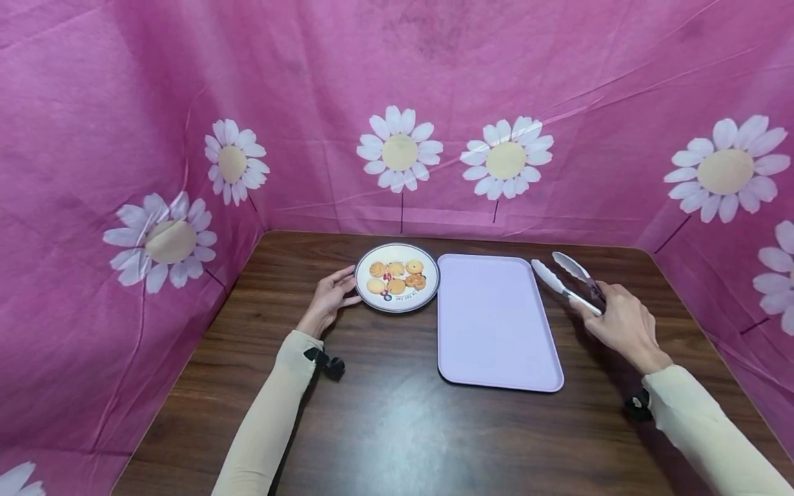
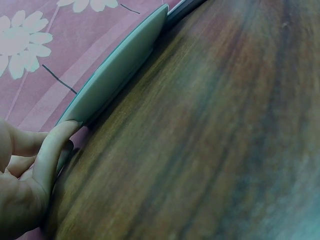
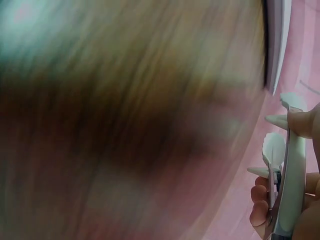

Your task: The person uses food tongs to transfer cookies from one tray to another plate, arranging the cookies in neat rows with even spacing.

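A round white plate (image 1: 370, 301) with a dark rim lies on the table in the head view, several golden cookies (image 1: 395, 286) on it beside a printed design. My left hand (image 1: 330, 297) holds its left edge, thumb and fingers spread along the rim. In the left wrist view the thumb (image 2: 55, 145) meets the edge of the plate (image 2: 117, 67). Metal tongs (image 1: 561, 286) are in my right hand (image 1: 625, 324), their two arms apart with nothing between the tips. Between plate and tongs lies a lilac tray (image 1: 496, 324), bare.
The dark wooden table (image 1: 384, 427) backs onto a pink cloth (image 1: 322, 165) printed with white daisies, which also hangs at both sides. The plate's right edge borders the tray's upper left corner.
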Motion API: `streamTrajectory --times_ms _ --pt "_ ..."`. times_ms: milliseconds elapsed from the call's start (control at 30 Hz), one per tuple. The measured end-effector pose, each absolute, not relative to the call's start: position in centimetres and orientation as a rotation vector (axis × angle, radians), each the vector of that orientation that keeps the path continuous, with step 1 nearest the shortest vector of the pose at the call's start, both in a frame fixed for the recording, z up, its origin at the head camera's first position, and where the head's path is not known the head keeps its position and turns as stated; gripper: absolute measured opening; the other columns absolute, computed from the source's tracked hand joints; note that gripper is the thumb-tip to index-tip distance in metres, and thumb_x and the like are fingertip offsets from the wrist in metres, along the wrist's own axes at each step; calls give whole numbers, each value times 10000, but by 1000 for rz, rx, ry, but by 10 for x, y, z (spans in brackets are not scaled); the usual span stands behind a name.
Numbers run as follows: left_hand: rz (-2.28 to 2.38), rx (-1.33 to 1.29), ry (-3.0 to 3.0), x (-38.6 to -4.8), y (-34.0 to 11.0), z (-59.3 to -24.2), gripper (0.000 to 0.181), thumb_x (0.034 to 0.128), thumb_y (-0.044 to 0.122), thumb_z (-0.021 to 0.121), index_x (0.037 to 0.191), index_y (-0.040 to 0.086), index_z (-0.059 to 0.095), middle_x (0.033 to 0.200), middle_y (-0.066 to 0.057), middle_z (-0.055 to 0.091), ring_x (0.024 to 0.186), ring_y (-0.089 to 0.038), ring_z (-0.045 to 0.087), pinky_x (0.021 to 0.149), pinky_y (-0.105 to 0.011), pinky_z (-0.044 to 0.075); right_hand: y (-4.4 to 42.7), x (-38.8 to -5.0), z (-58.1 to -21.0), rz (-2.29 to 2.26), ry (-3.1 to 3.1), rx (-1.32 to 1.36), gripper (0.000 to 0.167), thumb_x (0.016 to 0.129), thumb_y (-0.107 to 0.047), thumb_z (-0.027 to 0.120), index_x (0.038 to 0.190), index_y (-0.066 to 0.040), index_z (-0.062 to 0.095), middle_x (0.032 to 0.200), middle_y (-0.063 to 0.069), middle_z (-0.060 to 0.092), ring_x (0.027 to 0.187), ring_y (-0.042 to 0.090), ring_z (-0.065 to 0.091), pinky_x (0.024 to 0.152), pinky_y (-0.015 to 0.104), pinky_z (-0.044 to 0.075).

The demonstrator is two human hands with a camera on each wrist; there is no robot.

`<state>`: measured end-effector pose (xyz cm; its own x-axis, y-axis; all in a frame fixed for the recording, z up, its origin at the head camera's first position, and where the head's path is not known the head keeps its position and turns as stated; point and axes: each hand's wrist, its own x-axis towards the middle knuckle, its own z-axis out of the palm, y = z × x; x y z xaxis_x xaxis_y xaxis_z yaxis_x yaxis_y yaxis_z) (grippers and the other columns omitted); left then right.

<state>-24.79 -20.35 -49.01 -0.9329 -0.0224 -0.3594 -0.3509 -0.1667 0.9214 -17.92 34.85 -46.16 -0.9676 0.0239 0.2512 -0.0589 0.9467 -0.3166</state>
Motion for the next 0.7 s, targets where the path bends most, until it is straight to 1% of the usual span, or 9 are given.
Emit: streamTrajectory --times_ms 233,433,700 --pt "2208 -435 1871 -248 -204 -490 481 1076 22 513 1553 80 488 1552 -238 488 1389 -286 506 818 -262 680 367 -181 -466 446 -2899 -51 731 959 -525 676 1393 47 538 1264 326 591 1032 630 572 653 720 481" --pt "2207 -429 1877 -248 -203 -489 482 1075 18 513 1553 76 486 1554 -241 491 1384 -285 512 813 -261 681 379 -180 -470 431 -2912 -103 754 958 -530 662 1408 58 516 1301 342 570 1040 653 555 663 733 477" --pt "2207 -437 1866 -247 -204 -489 482 1072 22 524 1549 86 495 1553 -234 492 1397 -298 506 827 -272 681 385 -179 -471 441 -2957 -139 805 975 -598 611 1430 55 490 1327 350 545 1080 657 533 666 716 467"
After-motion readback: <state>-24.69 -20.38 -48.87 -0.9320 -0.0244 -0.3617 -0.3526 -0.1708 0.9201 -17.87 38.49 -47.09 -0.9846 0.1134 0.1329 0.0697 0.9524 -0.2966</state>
